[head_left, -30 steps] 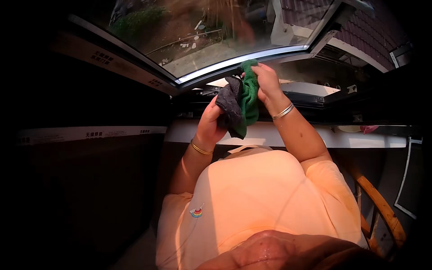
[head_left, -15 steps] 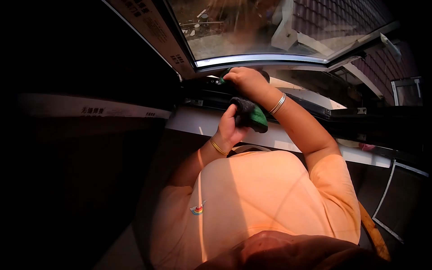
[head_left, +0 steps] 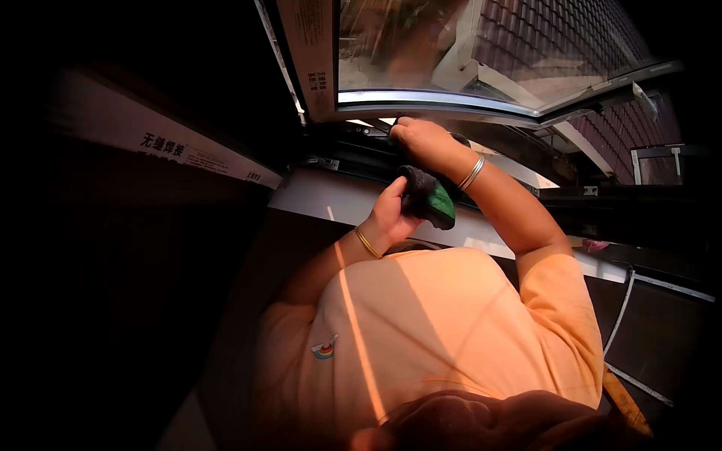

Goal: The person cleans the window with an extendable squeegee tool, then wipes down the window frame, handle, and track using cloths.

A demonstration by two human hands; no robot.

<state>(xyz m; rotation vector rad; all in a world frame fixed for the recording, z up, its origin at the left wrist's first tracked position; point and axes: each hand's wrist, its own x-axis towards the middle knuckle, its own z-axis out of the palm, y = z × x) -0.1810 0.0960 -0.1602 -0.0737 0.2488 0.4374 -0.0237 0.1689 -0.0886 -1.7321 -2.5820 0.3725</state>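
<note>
My left hand [head_left: 392, 214], with a gold bracelet at the wrist, is closed around a bunched dark grey and green cloth [head_left: 436, 204] just above the white sill. My right hand [head_left: 430, 144], wearing silver bangles, reaches over to the dark window track [head_left: 361, 161]. Its fingers are pressed together on a dark cloth [head_left: 462, 140], of which only small parts show around the hand. Above the right hand stands the lower rail of the glazed window sash [head_left: 444, 98], tilted outward.
Printed protective film covers the frame post [head_left: 312, 60] and another bar [head_left: 173, 146] on the left. The white sill [head_left: 323, 197] runs below the track. Tiled roofs [head_left: 556, 37] show outside. A pale-edged dark panel [head_left: 662, 331] is at lower right.
My right hand has shifted slightly right along the track with its cloth. The left hand still grips its cloth, a little further right in view. The camera view has turned somewhat.
</note>
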